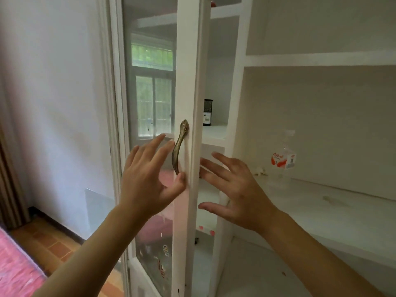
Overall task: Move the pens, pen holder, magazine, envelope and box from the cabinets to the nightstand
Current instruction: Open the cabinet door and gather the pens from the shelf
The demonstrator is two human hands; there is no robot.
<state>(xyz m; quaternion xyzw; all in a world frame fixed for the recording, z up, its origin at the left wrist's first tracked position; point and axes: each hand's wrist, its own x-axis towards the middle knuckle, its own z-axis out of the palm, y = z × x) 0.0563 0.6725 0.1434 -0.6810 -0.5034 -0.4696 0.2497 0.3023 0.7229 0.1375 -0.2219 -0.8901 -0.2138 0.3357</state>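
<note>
A white cabinet door (188,82) with a glass pane stands partly ajar, edge toward me. Its brass handle (179,144) curves down the frame. My left hand (147,179) is spread open just left of the handle, thumb near the handle's lower end, holding nothing. My right hand (233,189) is open on the other side of the door edge, fingers spread toward the gap. Behind the door, on a cabinet shelf, a black mesh pen holder (207,112) shows partly. Pens, magazine, envelope and box are not visible.
Open white shelves (321,58) fill the right side; a clear water bottle (284,157) with an orange label stands on the lower one. A white wall is at left, with tiled floor (53,243) and a pink bedspread (15,271) at bottom left.
</note>
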